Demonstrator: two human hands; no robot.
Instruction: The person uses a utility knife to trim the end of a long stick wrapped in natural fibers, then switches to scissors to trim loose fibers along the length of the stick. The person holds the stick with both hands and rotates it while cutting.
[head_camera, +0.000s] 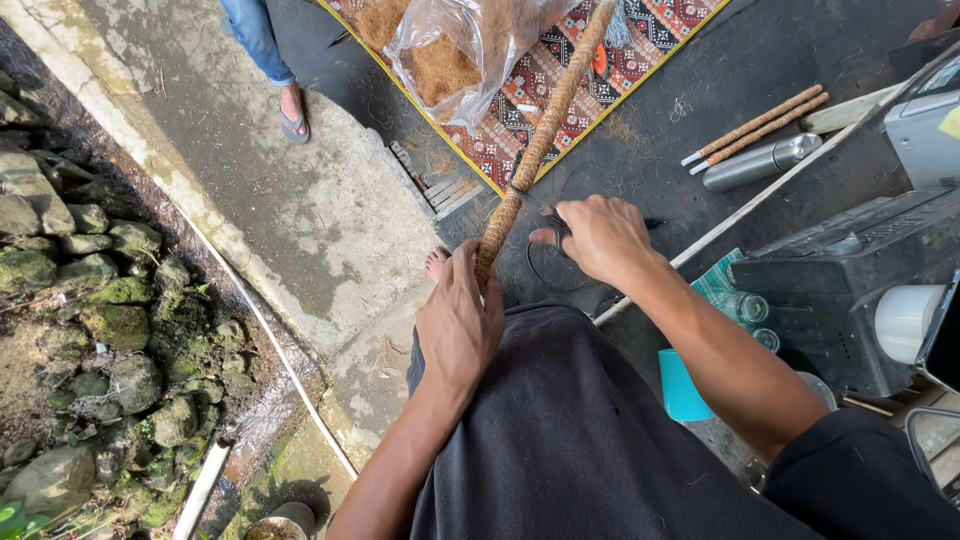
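Observation:
My left hand (459, 325) grips the lower end of a long pole wrapped in brown coconut fibre (545, 125), which slants up and away to the top of the view. My right hand (596, 237) is closed on a small dark tool (556, 222) held against the pole at about its lower third, with a thin dark wire (540, 272) looping below it. Both hands sit above my lap in dark shorts (560, 430). My bare toes (437, 264) show just beyond the left hand.
A clear bag of loose fibre (450, 50) lies on a patterned mat (560, 80). Two finished fibre sticks (755, 128), a metal flask (765, 161), a grey machine (850, 290) and a teal cup (682, 385) stand at right. Another person's sandalled foot (291, 110) is top left; mossy stones (100, 330) at left.

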